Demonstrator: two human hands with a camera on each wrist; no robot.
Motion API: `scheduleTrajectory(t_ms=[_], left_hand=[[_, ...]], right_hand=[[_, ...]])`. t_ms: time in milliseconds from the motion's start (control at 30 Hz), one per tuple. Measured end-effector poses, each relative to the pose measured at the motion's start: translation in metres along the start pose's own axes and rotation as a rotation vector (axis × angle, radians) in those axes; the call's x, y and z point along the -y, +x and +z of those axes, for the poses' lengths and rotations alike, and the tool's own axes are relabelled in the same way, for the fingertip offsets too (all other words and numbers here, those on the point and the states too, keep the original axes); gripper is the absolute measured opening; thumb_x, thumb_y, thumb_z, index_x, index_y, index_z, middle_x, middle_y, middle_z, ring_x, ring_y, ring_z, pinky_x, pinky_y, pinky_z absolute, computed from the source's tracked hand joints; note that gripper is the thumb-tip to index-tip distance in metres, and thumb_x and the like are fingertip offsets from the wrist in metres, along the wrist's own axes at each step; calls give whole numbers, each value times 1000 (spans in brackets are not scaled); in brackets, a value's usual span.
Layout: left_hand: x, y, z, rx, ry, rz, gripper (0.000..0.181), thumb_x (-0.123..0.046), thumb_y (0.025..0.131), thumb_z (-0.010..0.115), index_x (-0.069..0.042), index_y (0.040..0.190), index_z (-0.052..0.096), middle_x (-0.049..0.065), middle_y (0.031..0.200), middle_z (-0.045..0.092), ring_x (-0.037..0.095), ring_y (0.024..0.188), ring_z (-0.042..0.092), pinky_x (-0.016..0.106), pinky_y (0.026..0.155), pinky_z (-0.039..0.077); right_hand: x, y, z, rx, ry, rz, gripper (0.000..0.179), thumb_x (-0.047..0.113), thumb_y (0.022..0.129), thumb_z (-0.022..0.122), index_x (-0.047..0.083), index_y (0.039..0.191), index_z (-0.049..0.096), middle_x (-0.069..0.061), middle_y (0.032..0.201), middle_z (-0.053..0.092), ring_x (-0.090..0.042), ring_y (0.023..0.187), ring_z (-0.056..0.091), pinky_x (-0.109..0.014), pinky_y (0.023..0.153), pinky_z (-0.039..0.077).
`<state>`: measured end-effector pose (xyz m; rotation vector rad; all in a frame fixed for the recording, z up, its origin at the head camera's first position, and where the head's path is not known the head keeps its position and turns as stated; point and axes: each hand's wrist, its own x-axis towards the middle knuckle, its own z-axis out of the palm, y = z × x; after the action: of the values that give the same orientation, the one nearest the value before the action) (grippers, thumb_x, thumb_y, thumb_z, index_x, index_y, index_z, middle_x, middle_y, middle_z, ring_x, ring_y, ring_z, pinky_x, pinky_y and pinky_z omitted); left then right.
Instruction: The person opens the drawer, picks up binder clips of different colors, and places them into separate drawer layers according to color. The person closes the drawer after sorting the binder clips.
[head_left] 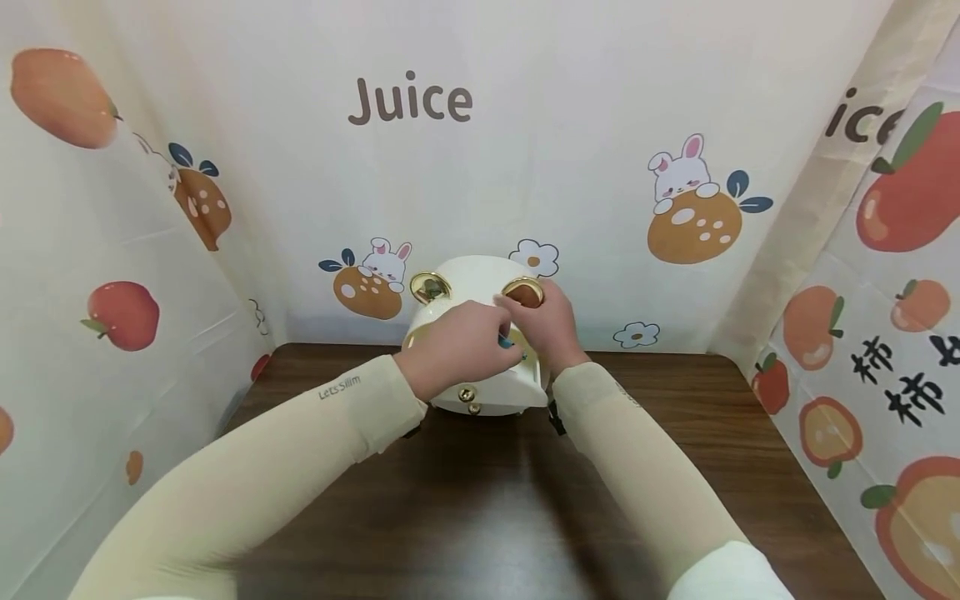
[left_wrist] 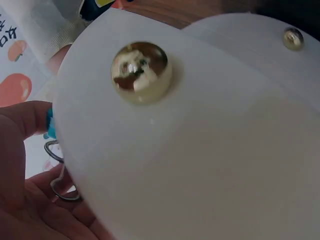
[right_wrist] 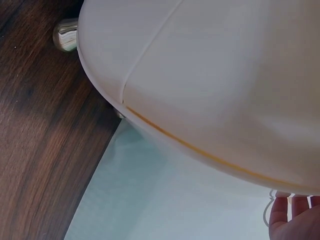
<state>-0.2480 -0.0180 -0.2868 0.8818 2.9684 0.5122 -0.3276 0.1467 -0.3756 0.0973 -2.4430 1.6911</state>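
A rounded white box (head_left: pixel 480 279) with gold-rimmed ears and gold knobs stands at the back of the table. In front of it, my left hand (head_left: pixel 465 346) pinches a small blue piece (head_left: pixel 506 342). Bent metal wire loops (left_wrist: pixel 62 187) show below that blue piece in the left wrist view, beside the box's white edge. My right hand (head_left: pixel 553 325) grips the box's right side by the right ear (head_left: pixel 523 292), its thumb in front. The right wrist view shows its fingers (right_wrist: pixel 295 212) bent at the gold-lined rim. Both hands are close together, and the left hides much of the box's front.
The box stands on a dark wooden table (head_left: pixel 450 508). A printed curtain (head_left: pixel 562 100) with fruit and rabbits hangs close behind it and along both sides. Gold knobs (head_left: pixel 467 394) stick out low on the box's front.
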Motion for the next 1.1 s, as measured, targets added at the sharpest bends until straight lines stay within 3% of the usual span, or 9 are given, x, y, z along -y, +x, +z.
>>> scheduleTrajectory(t_ms=[267,433,600,833,1100], left_hand=[[-2,12,13,52,36,-103,20,-24,90,67,-12,76,58,-3,62,49,13,58,45,29,58,39],[-6,16,19,64,42,-117,17,-25,87,71,-12,80,64,-4,62,50,13,59,48,30,59,41],[-9,17,22,91,57,-124,22,-24,89,69,-13,73,60,-4,59,46,12,56,44,29,55,36],[-12,12,23,84,117,-102,30,-31,96,64,-16,71,58,-4,58,50,13,56,51,30,54,40],[-20,0,24,36,169,-28,37,-24,103,49,-17,68,57,-3,59,54,14,57,55,32,53,44]], right_hand=[[0,-2,1,-6,26,12,62,55,83,81,14,124,59,-4,113,63,-22,96,63,-39,79,56],[-1,0,3,-11,50,14,58,50,84,82,15,125,60,-3,114,63,-21,97,63,-38,82,55],[0,0,4,-15,59,18,54,45,85,83,14,123,60,-3,112,64,-22,95,64,-39,80,56],[-1,1,3,-9,78,27,55,47,83,84,15,123,61,-3,113,64,-22,96,64,-39,81,56],[-2,1,3,-16,54,6,55,49,83,83,14,120,61,-4,110,65,-22,94,65,-39,80,56]])
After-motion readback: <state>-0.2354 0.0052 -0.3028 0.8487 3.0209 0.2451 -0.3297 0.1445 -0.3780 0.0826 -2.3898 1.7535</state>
